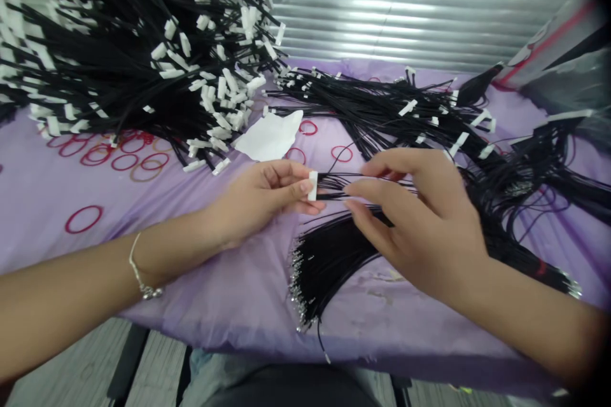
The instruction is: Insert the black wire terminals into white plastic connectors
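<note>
Clock positions are read around the white connector (pixel 313 181), which is held near the centre, above the purple-covered table (pixel 205 311). At ten to eleven o'clock rises a large pile of black wires (pixel 143 70) ending in white connectors; nearer in that direction lies a torn white paper (pixel 272 135). Red and tan bands (pixel 125 161) are scattered toward nine o'clock. A second, looser heap of wires (pixel 353 102) spreads from one to three o'clock, before a ribbed, shiny surface (pixel 405 6) at one o'clock. A loose wire bundle (pixel 331 254) with metal-tipped ends fans out at about six o'clock, its far part hidden by the right hand (pixel 420 222). The left hand (pixel 265 194) pinches the connector between thumb and fingers. The right hand, at three to four o'clock, has curled fingers beside the connector's wires; blur prevents telling whether they grip. The connector is a narrow block, long edge nearly upright, with several thin black wires (pixel 334 179) leaving it toward three o'clock, spread slightly apart and disappearing behind the right hand.
</note>
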A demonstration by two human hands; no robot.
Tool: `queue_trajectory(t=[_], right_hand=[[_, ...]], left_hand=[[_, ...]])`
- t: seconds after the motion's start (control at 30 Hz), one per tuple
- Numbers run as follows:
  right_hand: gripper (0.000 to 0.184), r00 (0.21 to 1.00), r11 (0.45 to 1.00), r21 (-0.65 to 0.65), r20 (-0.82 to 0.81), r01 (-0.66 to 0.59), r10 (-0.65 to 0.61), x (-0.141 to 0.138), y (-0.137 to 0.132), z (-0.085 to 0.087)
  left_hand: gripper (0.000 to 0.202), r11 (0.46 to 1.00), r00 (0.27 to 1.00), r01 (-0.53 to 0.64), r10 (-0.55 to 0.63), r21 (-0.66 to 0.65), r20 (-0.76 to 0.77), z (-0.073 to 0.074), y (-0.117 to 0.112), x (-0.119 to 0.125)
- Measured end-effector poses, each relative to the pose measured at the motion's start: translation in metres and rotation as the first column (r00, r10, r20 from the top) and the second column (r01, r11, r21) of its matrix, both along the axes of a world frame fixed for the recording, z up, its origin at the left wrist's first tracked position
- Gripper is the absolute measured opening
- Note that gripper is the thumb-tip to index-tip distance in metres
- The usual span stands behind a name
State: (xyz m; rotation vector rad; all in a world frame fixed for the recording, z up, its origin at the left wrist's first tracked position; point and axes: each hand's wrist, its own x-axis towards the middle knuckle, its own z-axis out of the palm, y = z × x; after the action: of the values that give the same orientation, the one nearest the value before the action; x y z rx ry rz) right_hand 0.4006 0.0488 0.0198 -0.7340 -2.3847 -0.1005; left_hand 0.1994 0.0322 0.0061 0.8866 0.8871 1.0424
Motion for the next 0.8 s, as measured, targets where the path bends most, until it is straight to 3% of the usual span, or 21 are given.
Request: queue_trajectory(t=[0.07,0.17,0.27,0.4,0.5,0.63,0.73,0.8], right_hand=[[0.015,0.996,0.999,-0.017,0.087,-0.030,0.031,0.001,0.002,-0.003],[0.013,0.962,0.960,-0.267,0.230,-0.080,0.144,-0.003,0.010,-0.013],[0.010,0.954,0.886,-0.458,0.232,-0.068,0.192,-0.006,0.016,-0.017],[0.010,0.961,0.878,-0.476,0.222,-0.044,0.168,-0.008,0.011,-0.013],[0.010,0.986,0.863,-0.504,0.127,-0.032,0.111,-0.008,0.007,-0.009],[0.014,0.992,0.862,-0.495,0.010,-0.106,0.128,-0.009,0.007,-0.008],[0.008,0.995,0.868,-0.489,-0.018,-0.091,0.094,-0.009,0.007,-0.006],[0.009,0.998,0.840,-0.538,-0.037,-0.064,0.052,-0.009,0.006,-0.004]], left_hand=[[0.003,0.999,0.999,-0.045,0.045,-0.029,0.016,-0.001,0.003,-0.002],[0.006,0.994,0.997,-0.083,0.083,-0.075,-0.005,-0.003,0.007,-0.004],[0.006,0.990,0.994,-0.093,0.085,-0.105,-0.073,-0.005,0.009,-0.004],[0.006,0.993,0.994,-0.063,0.054,-0.100,-0.091,-0.005,0.010,-0.005],[0.005,0.997,0.998,-0.016,0.011,-0.077,-0.067,-0.004,0.008,-0.006],[0.008,0.994,0.993,0.039,-0.051,-0.105,-0.109,0.000,0.005,-0.005],[0.009,0.993,0.991,0.054,-0.067,-0.109,-0.117,0.002,0.003,-0.003],[0.009,0.993,0.991,0.061,-0.072,-0.101,-0.113,0.002,0.001,-0.001]])
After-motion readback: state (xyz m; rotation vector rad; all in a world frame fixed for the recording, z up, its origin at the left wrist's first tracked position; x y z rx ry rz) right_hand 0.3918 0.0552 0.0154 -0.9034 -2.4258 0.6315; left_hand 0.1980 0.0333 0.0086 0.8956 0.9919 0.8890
